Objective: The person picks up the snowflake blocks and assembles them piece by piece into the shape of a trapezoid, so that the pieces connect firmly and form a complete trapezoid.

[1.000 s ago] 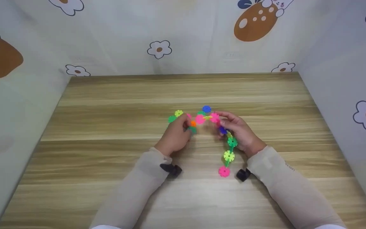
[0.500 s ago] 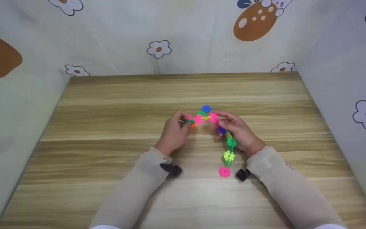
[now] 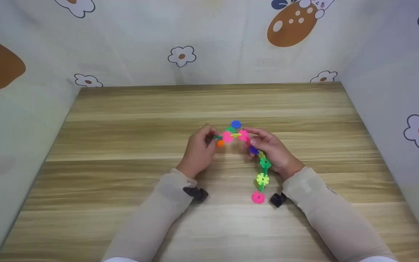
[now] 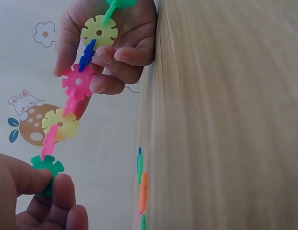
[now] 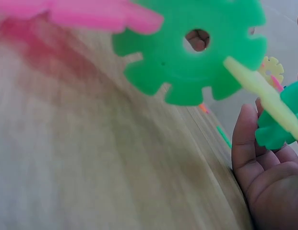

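A chain of notched plastic flower discs in pink, yellow, blue and green runs between the hands and hangs toward the person, down to a pink disc [image 3: 258,197]. My left hand [image 3: 198,149] pinches a green disc [image 4: 49,167] between thumb and fingers, its edge against the chain's pink end; how deeply they are slotted I cannot tell. My right hand [image 3: 276,151] holds the chain near a pink disc [image 4: 77,81] and a blue disc [image 4: 87,55]. In the right wrist view a large green disc [image 5: 158,62] of the hanging part crosses close to the camera.
Other discs lie flat on the wood-grain table [image 3: 140,182] beyond the hands: a blue disc [image 3: 236,124], a green disc [image 3: 230,130] and an orange disc [image 3: 220,143]. My left hand hides part of that area. Patterned cloth walls [image 3: 216,36] border the back and sides.
My left hand has moved up slightly, bringing the green disc to the chain's pink end. It now hides the yellow and green discs seen at left. My right hand keeps its hold, nearly still.
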Motion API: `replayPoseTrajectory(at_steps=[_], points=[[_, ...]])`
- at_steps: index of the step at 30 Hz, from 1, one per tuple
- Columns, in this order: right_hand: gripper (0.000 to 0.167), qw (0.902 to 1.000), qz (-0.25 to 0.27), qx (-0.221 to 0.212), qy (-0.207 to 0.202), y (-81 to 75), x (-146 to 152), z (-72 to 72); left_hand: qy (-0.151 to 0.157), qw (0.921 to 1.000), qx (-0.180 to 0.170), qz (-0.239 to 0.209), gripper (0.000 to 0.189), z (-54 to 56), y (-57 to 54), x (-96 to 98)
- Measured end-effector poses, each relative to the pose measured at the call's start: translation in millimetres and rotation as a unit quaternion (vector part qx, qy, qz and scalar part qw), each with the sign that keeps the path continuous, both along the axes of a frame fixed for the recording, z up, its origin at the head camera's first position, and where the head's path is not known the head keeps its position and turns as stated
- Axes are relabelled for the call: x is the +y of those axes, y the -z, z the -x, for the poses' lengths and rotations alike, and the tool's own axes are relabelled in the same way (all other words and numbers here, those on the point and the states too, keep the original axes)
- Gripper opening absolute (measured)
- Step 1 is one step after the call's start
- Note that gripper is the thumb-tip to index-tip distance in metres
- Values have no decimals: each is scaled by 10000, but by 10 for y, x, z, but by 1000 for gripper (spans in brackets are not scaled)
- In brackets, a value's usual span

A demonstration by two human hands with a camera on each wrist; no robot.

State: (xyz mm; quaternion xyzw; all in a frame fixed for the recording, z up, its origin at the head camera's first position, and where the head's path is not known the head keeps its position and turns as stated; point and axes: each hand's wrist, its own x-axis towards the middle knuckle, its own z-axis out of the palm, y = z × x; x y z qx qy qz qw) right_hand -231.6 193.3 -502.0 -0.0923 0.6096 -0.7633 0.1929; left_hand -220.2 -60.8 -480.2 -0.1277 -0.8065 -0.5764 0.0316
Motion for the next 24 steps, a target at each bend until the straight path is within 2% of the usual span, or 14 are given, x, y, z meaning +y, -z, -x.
replayPoseTrajectory(at_steps=[7,14,24], points=[[44,9998,-141,108,-93,-3,11,-6,-162,9990,342,255,7,-9,-5,8],[46,9985,-318,283,-344,17,35,1,-110,9962,789,345,4,-22,-14,-28],[45,9988,-287,212,-343,19,33,1,105,9937,927,619,6,-16,-52,-66]])
